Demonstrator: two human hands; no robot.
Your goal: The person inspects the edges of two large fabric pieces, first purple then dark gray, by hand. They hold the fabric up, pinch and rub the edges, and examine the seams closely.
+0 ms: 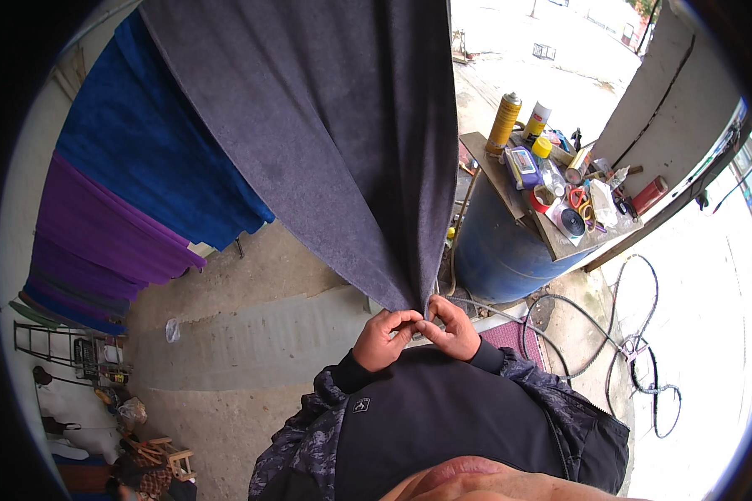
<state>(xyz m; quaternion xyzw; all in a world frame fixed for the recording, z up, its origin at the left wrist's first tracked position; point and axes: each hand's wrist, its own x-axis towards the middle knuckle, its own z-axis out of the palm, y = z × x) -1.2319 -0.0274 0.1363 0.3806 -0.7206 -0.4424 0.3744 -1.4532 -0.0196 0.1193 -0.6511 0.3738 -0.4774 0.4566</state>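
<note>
A large dark grey cloth [309, 125] hangs down in front of me and gathers to a narrow bottom at my chest. My left hand [383, 338] pinches the cloth's lower edge, fingers pressed together. Close against it, my right hand [449, 328] also grips that edge between thumb and fingers. The two hands almost touch at the fingertips. What lies right between the fingertips is too small to make out beyond the cloth's hem.
To the left hang a blue cloth [142, 125] and a purple cloth [100, 225]. At the right, a blue barrel [497, 250] carries a wooden board [486, 159] crowded with spray cans, tape rolls and scissors. A black hose [612, 351] coils on the floor. A wooden stool [175, 459] stands lower left.
</note>
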